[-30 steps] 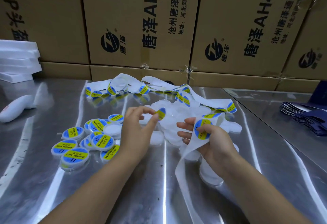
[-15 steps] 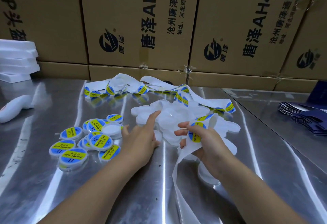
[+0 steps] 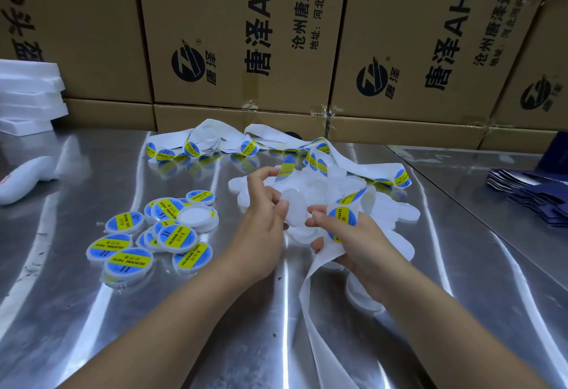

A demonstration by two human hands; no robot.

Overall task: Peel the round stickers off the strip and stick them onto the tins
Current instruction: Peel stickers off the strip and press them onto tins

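My left hand [image 3: 261, 216] grips a blank white tin [image 3: 295, 208] between thumb and fingers, lifted just above the pile of blank tins [image 3: 396, 209]. A peeled blue-and-yellow sticker [image 3: 284, 169] hangs from its raised index fingertip. My right hand [image 3: 356, 241] holds the white sticker strip [image 3: 310, 284], with the thumb beside a round sticker [image 3: 343, 222] still on the backing. The strip trails down toward me and also loops back across the table [image 3: 215, 327] to the far stickers [image 3: 190, 149].
Several labelled tins [image 3: 144, 238] lie in a cluster to the left. Cardboard boxes [image 3: 233, 35] wall off the back. White foam slabs [image 3: 27, 97] and a white object [image 3: 21, 181] sit far left. Dark blue folded cartons [image 3: 534, 198] lie at the right.
My left hand, sticker on its fingertip, dipped into the blank tin pile and came up holding a tin. My right hand stayed in place on the strip.
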